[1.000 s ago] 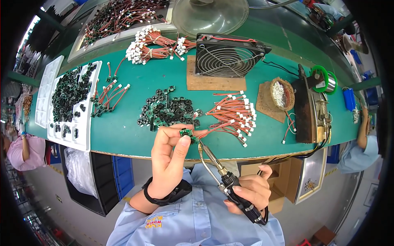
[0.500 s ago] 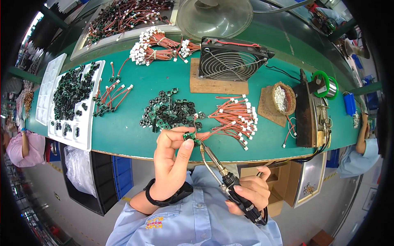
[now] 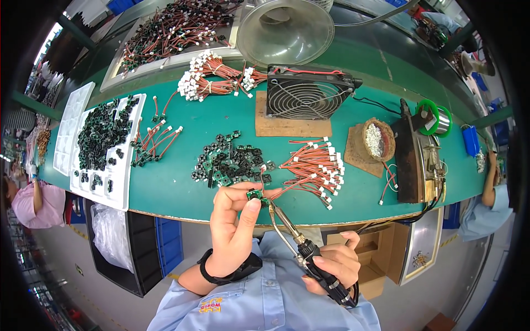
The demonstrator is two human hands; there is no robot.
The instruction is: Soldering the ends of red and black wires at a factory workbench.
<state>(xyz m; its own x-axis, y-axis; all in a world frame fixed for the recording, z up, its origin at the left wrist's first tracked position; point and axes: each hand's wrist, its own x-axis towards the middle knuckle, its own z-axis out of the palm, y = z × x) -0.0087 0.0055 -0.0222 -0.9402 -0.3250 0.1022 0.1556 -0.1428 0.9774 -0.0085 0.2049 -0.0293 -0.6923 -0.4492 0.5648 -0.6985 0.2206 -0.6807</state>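
Between the thumb and fingers of my left hand (image 3: 236, 223) is a small green circuit board (image 3: 254, 194), with a short red wire lead running off it. My right hand (image 3: 338, 260) grips the black handle of a soldering iron (image 3: 316, 260). A thin metal tube runs alongside the iron, and both tips meet at the board's right edge. Beyond my left fingers lies a pile of black and green boards (image 3: 232, 160). To its right are red wire leads with white connectors (image 3: 314, 168). The exact contact at the tip is too small to make out.
A black fan (image 3: 309, 94) stands on a brown board behind the piles. At right are a bowl of pale pellets (image 3: 379, 139), a solder spool (image 3: 436, 117) and a dark box (image 3: 411, 160). A white tray (image 3: 118, 187) of boards sits left; co-workers are at both sides.
The whole scene sits slightly lower in the picture. My hands, the board and the soldering iron keep nearly the same positions relative to each other.
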